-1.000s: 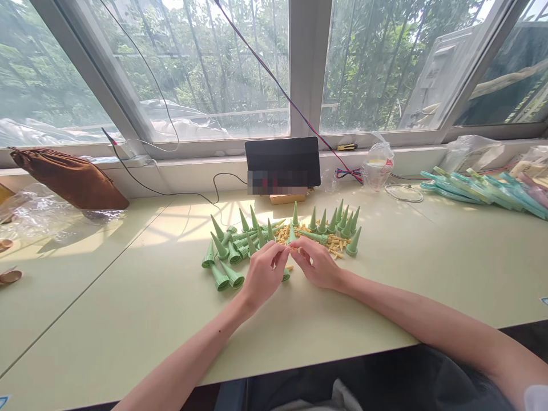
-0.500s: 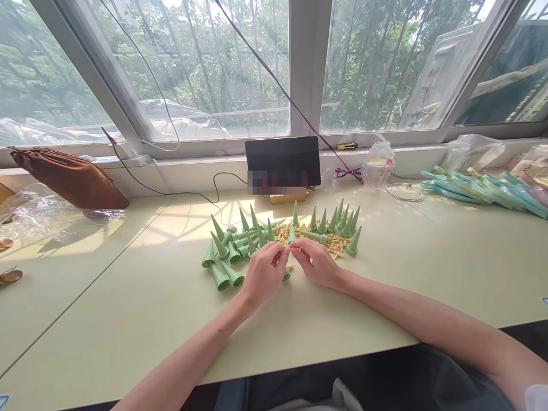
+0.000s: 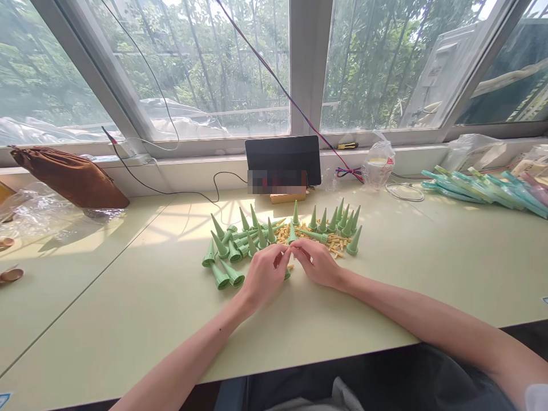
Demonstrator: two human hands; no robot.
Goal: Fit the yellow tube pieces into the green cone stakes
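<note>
My left hand [image 3: 265, 271] and my right hand [image 3: 315, 262] meet fingertip to fingertip at the near side of a pile, both pinched closed. Whatever is between the fingertips is too small to make out. Just beyond them stands a green cone [image 3: 292, 234]. Small yellow pegs [image 3: 338, 244] lie heaped behind and right of my hands. More green cones, some upright and some lying with their ribbed open ends showing, spread to the left [image 3: 234, 277]; a group of upright cones [image 3: 353, 242] stands on the right. One cone is partly hidden under my left hand.
A black tablet [image 3: 282, 154] leans on a small box [image 3: 287, 197] by the window. Left are a brown pouch [image 3: 71, 177], clear plastic and wooden spoons [image 3: 11, 275]. Right are a bagged cup [image 3: 379, 165], a coiled cable [image 3: 405, 193] and teal packaged items [image 3: 483, 187].
Both hands have barely moved; their fingertips are slightly lower and tilted a little differently. The cones and pegs look the same.
</note>
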